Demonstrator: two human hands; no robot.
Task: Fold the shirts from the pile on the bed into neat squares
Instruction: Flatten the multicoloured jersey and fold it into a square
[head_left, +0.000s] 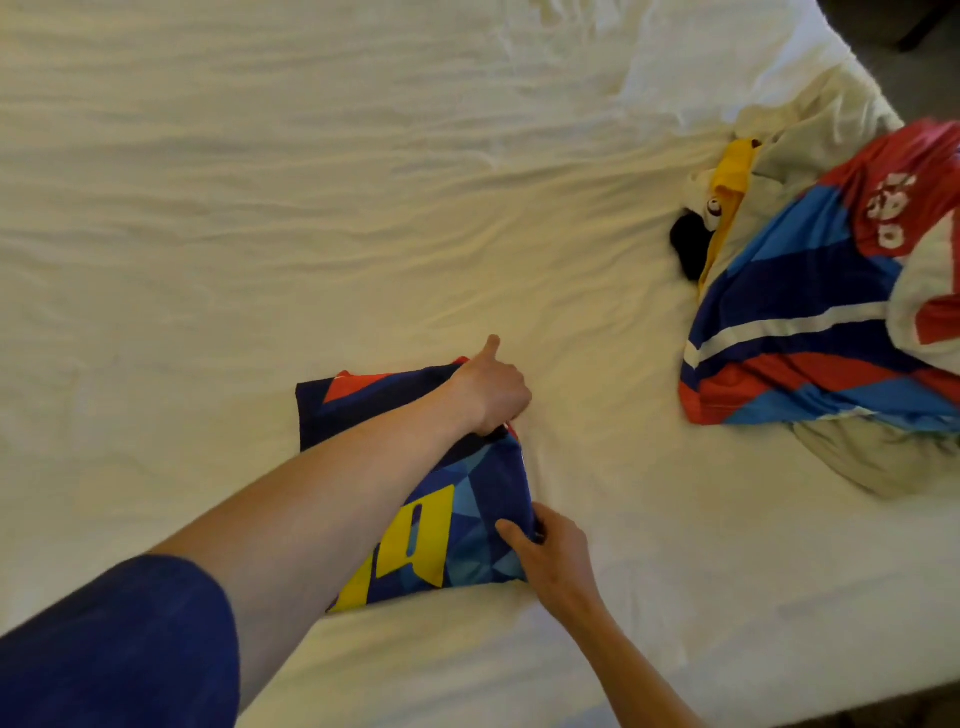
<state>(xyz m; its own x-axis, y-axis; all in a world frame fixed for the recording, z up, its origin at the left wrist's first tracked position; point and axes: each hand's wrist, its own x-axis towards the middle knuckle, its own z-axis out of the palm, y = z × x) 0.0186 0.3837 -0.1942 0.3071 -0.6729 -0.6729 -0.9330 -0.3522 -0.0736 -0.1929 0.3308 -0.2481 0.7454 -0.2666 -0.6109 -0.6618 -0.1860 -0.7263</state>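
A folded dark blue shirt (457, 519) with light blue triangles, red patches and big yellow print lies on the white bed (311, 208), near the front edge. My left hand (491, 389) grips its far right edge with curled fingers, thumb sticking up. Lower down, my right hand (550, 551) pinches the near right corner between thumb and fingers. The pile of shirts (810, 312) sits at the right: a red, blue and white striped one on top, with yellow, black and off-white pieces beneath and behind.
The bed's front edge runs along the bottom right, with dark floor (883, 712) beyond it. A dark corner of the room (909, 31) shows at the top right. Wrinkled sheet stretches across the left and far side.
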